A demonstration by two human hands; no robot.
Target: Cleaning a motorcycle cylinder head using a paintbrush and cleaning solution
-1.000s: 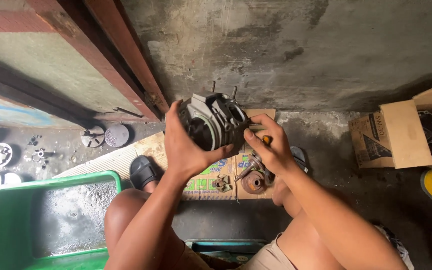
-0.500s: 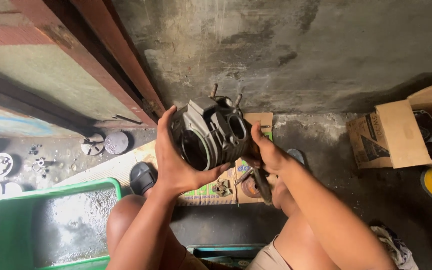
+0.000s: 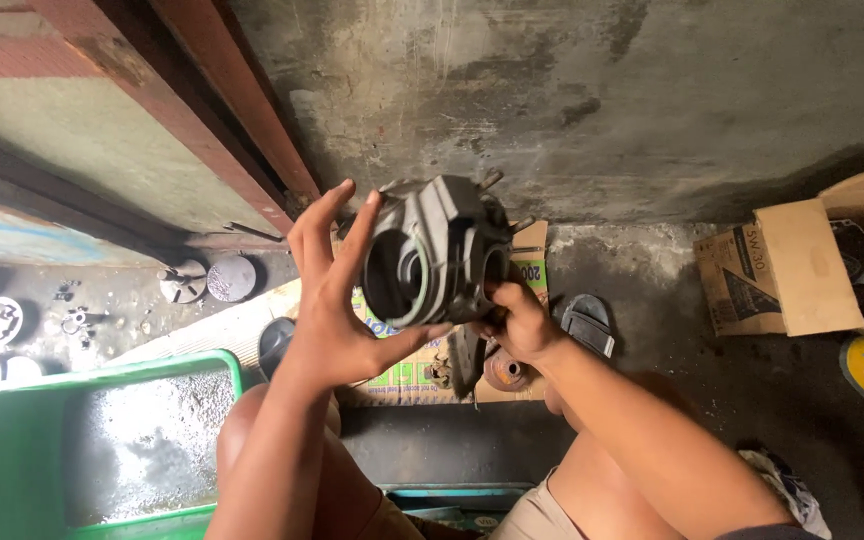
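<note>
The right hand [image 3: 520, 322] is half hidden behind the dark grey finned engine cylinder [image 3: 430, 252] its fingers grip from below, while the left hand [image 3: 337, 290] presses the cylinder's side, fingers spread open.

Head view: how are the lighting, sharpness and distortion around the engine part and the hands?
Head view: dim, flat light with no glare; the dark engine part loses detail in its shadowed bore; the left hand and right hand look sharp, without obvious motion blur; wide-angle distortion slants the wall beams; deep shadow under the box.
</note>
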